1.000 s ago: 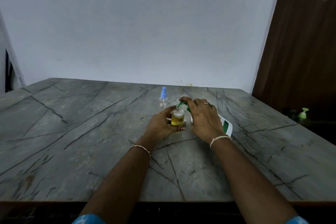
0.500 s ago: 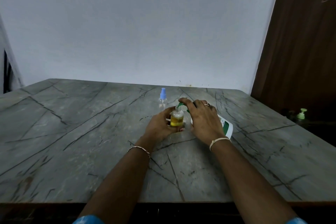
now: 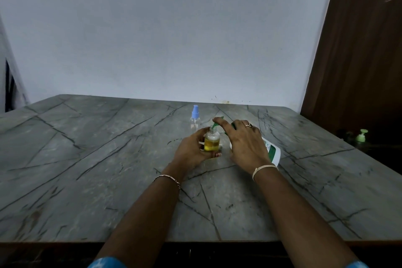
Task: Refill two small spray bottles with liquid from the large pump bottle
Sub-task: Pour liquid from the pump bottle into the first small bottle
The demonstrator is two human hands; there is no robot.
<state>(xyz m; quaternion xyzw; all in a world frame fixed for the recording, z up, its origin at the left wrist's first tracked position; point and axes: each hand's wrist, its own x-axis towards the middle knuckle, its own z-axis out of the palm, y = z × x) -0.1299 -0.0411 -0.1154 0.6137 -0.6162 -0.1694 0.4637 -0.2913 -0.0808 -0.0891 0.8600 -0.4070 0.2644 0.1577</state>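
My left hand (image 3: 192,151) grips a small clear bottle (image 3: 211,141) with yellow liquid in it, uncapped and standing upright on the table. My right hand (image 3: 244,140) lies over the large white pump bottle (image 3: 272,150), which tilts toward the small one. Its fingers press on the green pump head (image 3: 217,122), whose spout sits right above the small bottle's open neck. A second small clear spray bottle (image 3: 194,118) with a blue top stands just behind, untouched.
The grey marble-pattern table (image 3: 108,159) runs wide to the left and right. A green pump dispenser (image 3: 362,135) sits low beyond the table's right edge, by a dark wooden door. A white wall stands behind the table.
Both hands and the bottles stay almost where they were. The view has shifted slightly, and the right fingers stay on the pump head.
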